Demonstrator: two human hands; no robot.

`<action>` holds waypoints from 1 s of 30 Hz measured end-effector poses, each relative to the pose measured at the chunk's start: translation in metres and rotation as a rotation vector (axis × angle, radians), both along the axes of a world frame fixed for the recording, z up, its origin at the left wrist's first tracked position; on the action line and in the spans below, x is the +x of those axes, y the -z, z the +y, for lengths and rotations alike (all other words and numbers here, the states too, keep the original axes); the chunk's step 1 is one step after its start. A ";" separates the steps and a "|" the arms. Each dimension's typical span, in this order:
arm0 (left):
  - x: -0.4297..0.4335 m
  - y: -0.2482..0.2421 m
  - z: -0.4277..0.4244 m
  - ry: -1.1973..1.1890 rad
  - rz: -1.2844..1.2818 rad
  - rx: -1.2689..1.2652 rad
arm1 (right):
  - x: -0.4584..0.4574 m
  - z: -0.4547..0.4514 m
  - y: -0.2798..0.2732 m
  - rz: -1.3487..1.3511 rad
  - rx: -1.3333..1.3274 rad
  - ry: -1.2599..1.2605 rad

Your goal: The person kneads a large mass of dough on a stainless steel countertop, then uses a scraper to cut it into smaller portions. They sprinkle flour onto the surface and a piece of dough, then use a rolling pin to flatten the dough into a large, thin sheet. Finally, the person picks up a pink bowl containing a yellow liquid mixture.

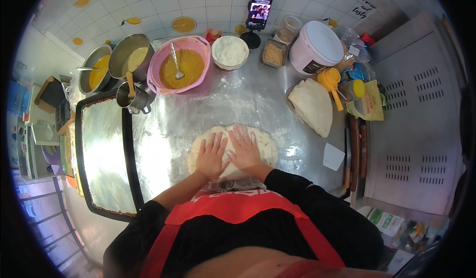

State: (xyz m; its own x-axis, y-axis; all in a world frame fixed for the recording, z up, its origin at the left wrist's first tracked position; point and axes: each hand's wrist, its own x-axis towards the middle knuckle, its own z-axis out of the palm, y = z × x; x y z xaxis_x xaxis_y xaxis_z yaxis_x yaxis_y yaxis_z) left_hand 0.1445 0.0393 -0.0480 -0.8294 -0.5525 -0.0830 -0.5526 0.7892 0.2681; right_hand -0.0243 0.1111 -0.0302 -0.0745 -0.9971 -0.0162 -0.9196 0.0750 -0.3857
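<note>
A wide, flattened mass of pale dough (266, 148) lies on the floured steel worktop (230, 105) right in front of me. My left hand (212, 157) rests palm down on its left half, with the fingers spread. Beside it my right hand (243, 148) presses flat on the middle of the dough, fingers also apart. The two thumbs almost meet. Neither hand grips anything. A second folded slab of dough (313, 106) sits farther back on the right. Near it lies a white plastic dough scraper (333, 157).
A black-rimmed baking tray (128, 148) covers the left side. Along the back stand steel pots (115, 60), a pink basin (152, 71) of brown liquid, a bowl of flour (230, 52), a phone on a stand (251, 40) and a white bucket (310, 51). Rolling pins (354, 155) lie by the steel cabinet (409, 129).
</note>
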 end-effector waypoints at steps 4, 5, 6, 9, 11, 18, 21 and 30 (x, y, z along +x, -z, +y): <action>-0.005 -0.001 -0.003 0.019 -0.049 0.000 | -0.004 -0.001 -0.003 -0.016 0.026 -0.015; -0.007 -0.003 -0.003 0.025 -0.062 -0.019 | -0.007 -0.007 -0.002 -0.029 0.017 -0.025; -0.007 -0.003 -0.001 0.009 -0.034 -0.010 | -0.010 -0.004 -0.001 -0.031 0.009 -0.013; -0.008 0.007 0.007 0.069 0.040 0.045 | 0.004 0.014 0.008 0.011 0.076 0.061; 0.004 0.010 0.025 0.180 0.022 0.100 | 0.013 0.039 0.020 -0.030 0.041 0.000; 0.011 0.016 0.048 0.275 -0.009 0.134 | 0.021 0.075 0.031 -0.040 0.006 -0.039; 0.009 0.009 0.047 0.300 -0.003 0.151 | 0.013 0.074 0.013 -0.080 0.071 0.001; -0.076 -0.007 0.006 0.238 -0.005 -0.042 | -0.060 0.052 0.016 -0.047 0.025 0.229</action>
